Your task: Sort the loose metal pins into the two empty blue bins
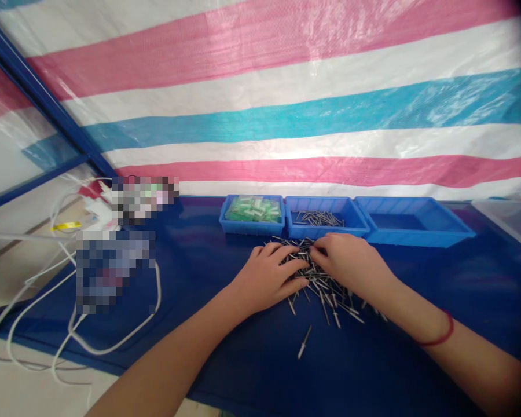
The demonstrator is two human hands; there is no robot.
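A loose heap of metal blind rivets (319,286) lies on the blue table, their thin stems pointing every way. My left hand (271,278) rests on the heap's left side, fingers spread among the rivets. From the right, my right hand (351,260) reaches into the top of the heap. Its thumb and fingers are closed in a pinch, and what is between the fingertips is hidden. One single rivet (303,343) lies apart, nearer to me. Just behind the hands, a middle blue bin (330,231) holds more rivets (316,218).
The left blue bin (252,227) holds small green-and-clear packets (254,208). At right stands another blue bin (421,236), beside a translucent container (507,217). White cables (158,284) loop over the table's left side near blurred objects. A striped sheet (286,121) hangs behind.
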